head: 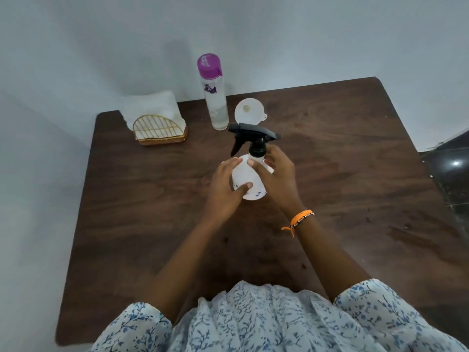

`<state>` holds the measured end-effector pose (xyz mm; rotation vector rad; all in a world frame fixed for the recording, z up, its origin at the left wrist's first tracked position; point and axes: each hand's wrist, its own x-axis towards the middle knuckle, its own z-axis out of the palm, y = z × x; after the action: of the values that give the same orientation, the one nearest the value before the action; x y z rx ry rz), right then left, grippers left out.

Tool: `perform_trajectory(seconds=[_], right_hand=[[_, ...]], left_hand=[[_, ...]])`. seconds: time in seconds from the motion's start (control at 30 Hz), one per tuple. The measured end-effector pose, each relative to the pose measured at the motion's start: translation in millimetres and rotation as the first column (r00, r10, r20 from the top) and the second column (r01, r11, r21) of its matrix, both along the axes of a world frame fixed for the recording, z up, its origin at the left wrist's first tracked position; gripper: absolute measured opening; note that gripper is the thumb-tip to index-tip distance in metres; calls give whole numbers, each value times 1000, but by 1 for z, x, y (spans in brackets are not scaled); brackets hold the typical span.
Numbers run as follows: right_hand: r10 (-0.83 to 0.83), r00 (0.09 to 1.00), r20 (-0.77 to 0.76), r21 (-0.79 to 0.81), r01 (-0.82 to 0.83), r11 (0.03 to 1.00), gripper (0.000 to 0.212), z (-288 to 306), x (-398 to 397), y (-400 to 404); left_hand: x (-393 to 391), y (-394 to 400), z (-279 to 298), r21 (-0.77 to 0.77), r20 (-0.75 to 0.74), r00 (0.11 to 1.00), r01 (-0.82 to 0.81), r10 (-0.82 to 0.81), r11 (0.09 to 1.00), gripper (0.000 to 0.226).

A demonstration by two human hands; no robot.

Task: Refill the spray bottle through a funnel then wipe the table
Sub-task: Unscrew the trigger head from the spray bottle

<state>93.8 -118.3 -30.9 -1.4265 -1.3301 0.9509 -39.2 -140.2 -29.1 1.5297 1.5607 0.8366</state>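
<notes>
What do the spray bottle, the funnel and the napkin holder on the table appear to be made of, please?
Spray bottle: seemingly matte white plastic, opaque, with a black plastic trigger head.
Funnel: probably white plastic, smooth and slightly translucent.
Napkin holder: gold-coloured wire grid, likely metal, on a brown base, possibly wood.

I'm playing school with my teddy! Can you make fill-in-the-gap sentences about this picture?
1. The spray bottle has a trigger top coloured ____.
2. The tall water bottle has a lid coloured ____.
3. The white funnel lies on the ____.
4. The orange band is on the person's ____ wrist.

Missing words: black; purple; table; right
</notes>
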Motion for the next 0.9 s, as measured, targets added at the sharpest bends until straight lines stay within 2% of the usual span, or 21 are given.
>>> perform_trajectory(seconds=[0.17, 0.37, 0.53, 0.63, 0.8, 0.9], right_hand=[[69, 998, -10, -7, -69, 998, 24, -6, -13, -30], [111, 993, 46, -20, -110, 994, 20, -15, -16, -48], [124, 991, 48, -2, -124, 992, 17, -19, -17, -54], [140, 989, 48, -1, -140, 990, 17, -22, -16, -56], [126, 992, -21, -17, -126, 992, 35, -13, -15, -57], [94, 995, -20, 40, -93, 995, 41, -5, -17, -53]], left_hand=[[-7, -25, -12, -7, -38, 999, 13, -13, 1000, 58], [-11, -41, -30, -30, -15, 998, 57, -57, 998, 62], [-13, -42, -39, -22, -41, 997, 67, -68, 997, 64], [-14, -44, -43, -17, -6, 996, 94, -94, 995, 66], [-14, -46, -46, 14, 48, 994, 94, -94, 996, 63], [-14, -46, -47, 23, 61, 994, 86, -88, 996, 65]])
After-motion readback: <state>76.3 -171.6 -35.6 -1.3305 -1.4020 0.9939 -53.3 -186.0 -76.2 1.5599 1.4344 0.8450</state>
